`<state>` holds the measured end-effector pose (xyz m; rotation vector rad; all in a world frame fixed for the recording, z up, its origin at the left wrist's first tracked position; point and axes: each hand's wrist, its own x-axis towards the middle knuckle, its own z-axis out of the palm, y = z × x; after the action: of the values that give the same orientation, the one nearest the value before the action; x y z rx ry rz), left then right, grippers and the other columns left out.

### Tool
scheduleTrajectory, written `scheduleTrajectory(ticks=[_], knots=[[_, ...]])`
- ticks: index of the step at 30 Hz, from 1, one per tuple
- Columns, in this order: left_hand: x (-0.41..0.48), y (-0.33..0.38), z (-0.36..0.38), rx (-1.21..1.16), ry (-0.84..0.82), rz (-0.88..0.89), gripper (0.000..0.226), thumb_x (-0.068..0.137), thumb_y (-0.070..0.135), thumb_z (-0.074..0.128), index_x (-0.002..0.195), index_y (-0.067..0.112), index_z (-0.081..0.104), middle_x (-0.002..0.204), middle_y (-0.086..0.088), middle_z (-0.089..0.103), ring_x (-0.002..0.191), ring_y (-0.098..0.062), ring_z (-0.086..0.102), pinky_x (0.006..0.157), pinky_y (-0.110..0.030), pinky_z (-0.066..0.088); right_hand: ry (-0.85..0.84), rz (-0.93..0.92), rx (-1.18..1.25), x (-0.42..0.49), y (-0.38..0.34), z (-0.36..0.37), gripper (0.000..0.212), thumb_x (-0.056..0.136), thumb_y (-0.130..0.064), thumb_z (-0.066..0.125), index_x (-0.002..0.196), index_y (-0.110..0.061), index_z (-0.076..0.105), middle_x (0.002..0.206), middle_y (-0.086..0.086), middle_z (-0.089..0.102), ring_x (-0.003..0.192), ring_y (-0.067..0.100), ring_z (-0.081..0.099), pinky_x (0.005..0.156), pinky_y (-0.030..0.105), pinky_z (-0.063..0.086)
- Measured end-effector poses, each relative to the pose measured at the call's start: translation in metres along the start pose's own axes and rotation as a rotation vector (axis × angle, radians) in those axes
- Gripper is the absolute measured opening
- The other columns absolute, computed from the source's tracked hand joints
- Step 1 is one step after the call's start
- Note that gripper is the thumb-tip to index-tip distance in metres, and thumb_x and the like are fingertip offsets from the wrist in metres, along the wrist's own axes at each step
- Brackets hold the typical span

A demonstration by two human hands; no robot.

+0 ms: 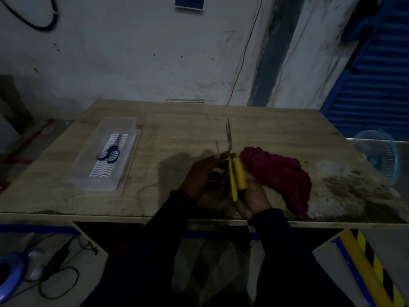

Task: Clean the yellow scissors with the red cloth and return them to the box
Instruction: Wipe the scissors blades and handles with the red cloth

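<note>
Scissors: we hold the yellow-handled scissors with steel blades above the near edge of the worn wooden table, blades pointing to twelve o'clock.
Left hand: our left hand is curled at the handles from nine o'clock, fingertips touching near the pivot.
Right hand: our right hand grips the yellow handles from below, fingers closed around them.
Cloth: the crumpled red cloth lies on the table at three o'clock of the scissors, touching our right hand.
Box: the clear plastic box sits at ten o'clock, holding blue-and-black scissors on a wave-patterned liner.
Writing: we can read none anywhere.
</note>
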<state>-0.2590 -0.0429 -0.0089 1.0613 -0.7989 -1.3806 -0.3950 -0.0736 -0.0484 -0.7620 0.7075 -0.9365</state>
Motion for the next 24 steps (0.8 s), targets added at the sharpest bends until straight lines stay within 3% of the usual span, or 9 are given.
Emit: scheduleTrajectory(ticks=[2, 4, 5, 8, 11, 16, 18, 21, 24], knots=[[0.001, 0.007, 0.004, 0.388, 0.118, 0.258, 0.015, 0.090, 0.032, 0.065, 0.096, 0.024, 0.077, 0.081, 0.007, 0.072, 0.063, -0.004, 0.062, 0.056, -0.023, 0.047, -0.047, 0.138, 0.204, -0.005, 0.010, 0.011, 0.030, 0.101, -0.037, 0.042, 0.102, -0.017, 0.064, 0.076, 0.002, 0.065, 0.059, 0.015, 0.060, 0.055, 0.025, 0.045], [0.001, 0.010, 0.006, 0.671, 0.171, 0.384, 0.015, 0.084, 0.042, 0.070, 0.084, 0.029, 0.077, 0.076, 0.006, 0.072, 0.064, -0.006, 0.066, 0.059, -0.025, 0.049, -0.024, 0.188, 0.263, -0.006, 0.023, 0.018, 0.028, 0.102, -0.035, 0.038, 0.107, -0.020, 0.061, 0.068, 0.000, 0.061, 0.055, 0.012, 0.053, 0.053, 0.024, 0.043], [-0.002, 0.012, 0.007, 0.683, 0.164, 0.368, 0.016, 0.082, 0.043, 0.072, 0.078, 0.028, 0.077, 0.074, 0.003, 0.073, 0.066, -0.011, 0.068, 0.060, -0.025, 0.050, -0.023, 0.191, 0.285, -0.006, 0.028, 0.022, 0.032, 0.100, -0.038, 0.039, 0.106, -0.020, 0.066, 0.070, 0.002, 0.062, 0.056, 0.013, 0.053, 0.054, 0.024, 0.044], [-0.011, 0.014, 0.007, 0.469, 0.126, 0.281, 0.015, 0.078, 0.033, 0.079, 0.072, 0.019, 0.078, 0.073, -0.011, 0.073, 0.068, -0.018, 0.069, 0.065, -0.033, 0.052, -0.078, 0.167, 0.274, -0.012, 0.028, 0.035, 0.032, 0.092, -0.040, 0.049, 0.097, -0.017, 0.071, 0.074, 0.003, 0.067, 0.058, 0.014, 0.061, 0.054, 0.022, 0.051], [-0.014, 0.012, 0.008, 0.469, 0.191, 0.306, 0.013, 0.072, 0.032, 0.083, 0.068, 0.020, 0.078, 0.063, -0.002, 0.072, 0.060, -0.012, 0.065, 0.060, -0.034, 0.051, -0.092, 0.155, 0.276, -0.016, 0.029, 0.032, 0.030, 0.071, -0.036, 0.064, 0.087, -0.014, 0.078, 0.089, 0.006, 0.075, 0.079, 0.017, 0.072, 0.073, 0.028, 0.058], [-0.019, 0.016, 0.017, 0.500, 0.180, 0.318, 0.012, 0.071, 0.033, 0.083, 0.075, 0.022, 0.081, 0.065, -0.008, 0.073, 0.065, -0.023, 0.070, 0.059, -0.037, 0.053, -0.106, 0.142, 0.301, -0.019, 0.034, 0.024, 0.059, 0.051, -0.046, 0.090, 0.100, -0.017, 0.078, 0.109, 0.009, 0.073, 0.093, 0.022, 0.073, 0.073, 0.033, 0.060], [-0.018, 0.016, 0.019, 0.438, 0.148, 0.311, 0.007, 0.073, 0.028, 0.082, 0.076, 0.022, 0.081, 0.067, -0.009, 0.074, 0.065, -0.022, 0.070, 0.060, -0.036, 0.053, -0.086, 0.151, 0.347, -0.017, 0.034, 0.019, 0.051, 0.069, -0.043, 0.078, 0.113, -0.017, 0.072, 0.117, 0.012, 0.069, 0.096, 0.026, 0.071, 0.074, 0.037, 0.059], [-0.012, 0.013, 0.011, 0.316, 0.048, 0.227, 0.014, 0.083, 0.016, 0.075, 0.089, 0.005, 0.078, 0.078, -0.013, 0.074, 0.072, -0.017, 0.068, 0.066, -0.028, 0.053, -0.051, 0.125, 0.326, -0.017, 0.026, 0.011, 0.040, 0.080, -0.036, 0.071, 0.113, -0.014, 0.065, 0.097, 0.010, 0.068, 0.070, 0.021, 0.066, 0.060, 0.031, 0.053], [-0.002, 0.006, -0.010, -0.010, -0.067, 0.043, 0.041, 0.085, 0.016, 0.068, 0.117, -0.009, 0.063, 0.113, -0.027, 0.063, 0.106, -0.036, 0.059, 0.094, -0.046, 0.044, 0.040, -0.002, 0.155, -0.015, 0.008, 0.007, 0.024, 0.099, -0.025, 0.045, 0.100, -0.011, 0.065, 0.067, 0.000, 0.065, 0.047, 0.010, 0.055, 0.041, 0.021, 0.044]])
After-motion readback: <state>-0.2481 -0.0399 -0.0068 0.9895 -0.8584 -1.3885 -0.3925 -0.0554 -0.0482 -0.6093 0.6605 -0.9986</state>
